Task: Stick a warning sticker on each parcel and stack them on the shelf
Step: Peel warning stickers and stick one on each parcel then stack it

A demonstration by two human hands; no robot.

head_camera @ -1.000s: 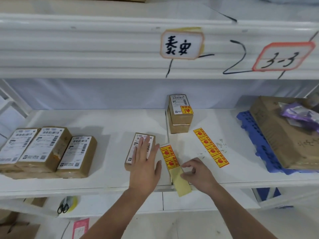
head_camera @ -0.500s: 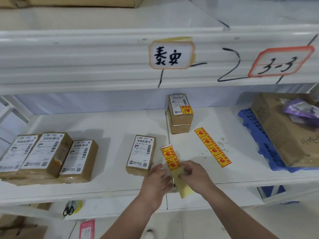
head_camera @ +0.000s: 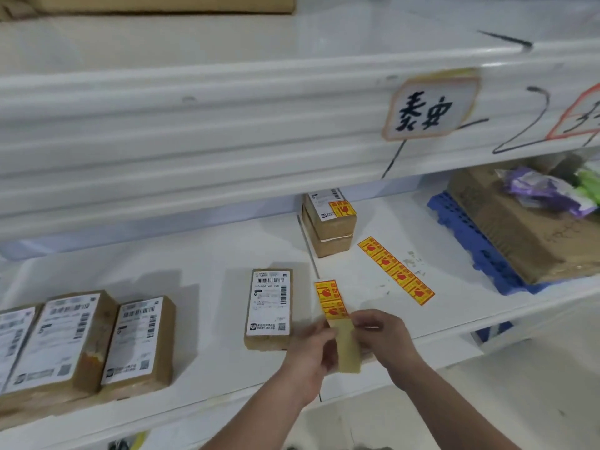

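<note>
Low in the middle of the frame, both hands meet on a sticker strip (head_camera: 330, 299) of yellow-and-red warning labels. The left hand (head_camera: 311, 355) has its grip closed on the left edge of the bare, pale backing paper (head_camera: 349, 352) at the strip's near end. The right hand (head_camera: 383, 339) has its grip pinched on the right edge, just where the lowest label meets the bare backing. Two labels show on the strip above the fingers. Whether its far end touches the shelf (head_camera: 194, 264) cannot be told.

Just left of the strip, a brown parcel (head_camera: 269, 306) lies flat on the white shelf, its shipping label up, with no warning label visible on it. Behind it, toward the upper middle, stands a stack of two parcels (head_camera: 331, 228); the top one carries a warning sticker (head_camera: 341, 209) beside its shipping label. A second strip (head_camera: 396, 271) of four labels lies flat on the shelf to the right of the hands.

At the lower left, three parcels (head_camera: 97, 342) sit side by side, touching. At the right edge, a cardboard box (head_camera: 526, 228) rests on a blue plastic pallet (head_camera: 470, 235), with a purple bag (head_camera: 545, 190) on top. A handwritten label (head_camera: 428, 108) is stuck to the shelf beam above.
</note>
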